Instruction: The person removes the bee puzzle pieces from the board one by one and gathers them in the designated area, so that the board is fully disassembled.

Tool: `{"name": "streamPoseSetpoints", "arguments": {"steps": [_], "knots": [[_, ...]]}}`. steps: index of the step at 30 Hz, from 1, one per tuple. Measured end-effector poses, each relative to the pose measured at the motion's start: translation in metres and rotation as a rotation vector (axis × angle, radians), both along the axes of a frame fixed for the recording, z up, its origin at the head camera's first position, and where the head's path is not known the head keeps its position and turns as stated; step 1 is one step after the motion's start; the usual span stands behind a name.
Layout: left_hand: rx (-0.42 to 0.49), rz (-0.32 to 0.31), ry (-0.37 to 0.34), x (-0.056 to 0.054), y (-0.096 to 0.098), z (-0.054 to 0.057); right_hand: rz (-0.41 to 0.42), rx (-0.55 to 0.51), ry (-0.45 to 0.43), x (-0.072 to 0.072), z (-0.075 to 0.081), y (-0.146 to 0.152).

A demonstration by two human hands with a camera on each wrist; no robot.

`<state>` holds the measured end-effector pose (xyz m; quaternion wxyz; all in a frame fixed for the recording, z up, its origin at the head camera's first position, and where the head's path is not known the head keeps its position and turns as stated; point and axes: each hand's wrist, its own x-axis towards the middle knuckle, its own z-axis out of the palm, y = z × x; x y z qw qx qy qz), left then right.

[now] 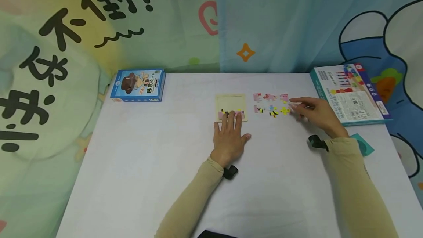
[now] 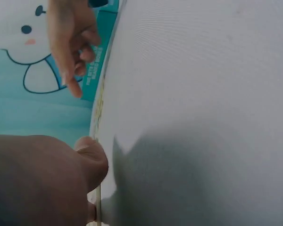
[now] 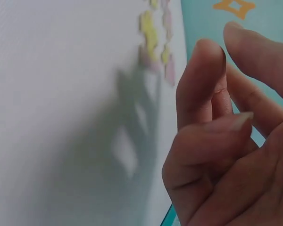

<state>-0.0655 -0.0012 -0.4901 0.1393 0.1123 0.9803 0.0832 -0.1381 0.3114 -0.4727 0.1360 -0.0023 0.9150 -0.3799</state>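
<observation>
My left hand [image 1: 228,144] lies with straight, spread fingers on the lower edge of a small pale puzzle tray [image 1: 231,103]. A strip of pink and yellow pieces shows along the tray's bottom, partly covered by the fingertips. To its right lie several loose jigsaw pieces in rows, among them a yellow piece [image 1: 285,110] and a pink piece [image 1: 284,97]. Just right of these, my right hand [image 1: 318,115] hovers above the table, its fingers loosely bent. In the right wrist view, nothing shows between the thumb and fingers of that hand [image 3: 203,155].
A blue game box [image 1: 138,85] stands at the back left of the white table [image 1: 148,150]. At the right lies a larger teal-edged box [image 1: 355,98], with a green flat piece [image 1: 365,146] partly under the right sleeve. A printed curtain [image 1: 281,21] hangs behind the table.
</observation>
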Motion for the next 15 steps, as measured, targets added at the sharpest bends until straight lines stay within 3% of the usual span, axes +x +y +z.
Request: {"name": "streamPoseSetpoints", "arguments": {"steps": [7, 15], "knots": [[0.003, 0.016, -0.004, 0.007, 0.002, 0.0, 0.031, -0.063, 0.009, -0.007, 0.01, -0.031], [0.015, 0.009, 0.049, 0.009, 0.001, -0.002, 0.075, -0.097, 0.042, -0.018, 0.014, -0.062]]}}
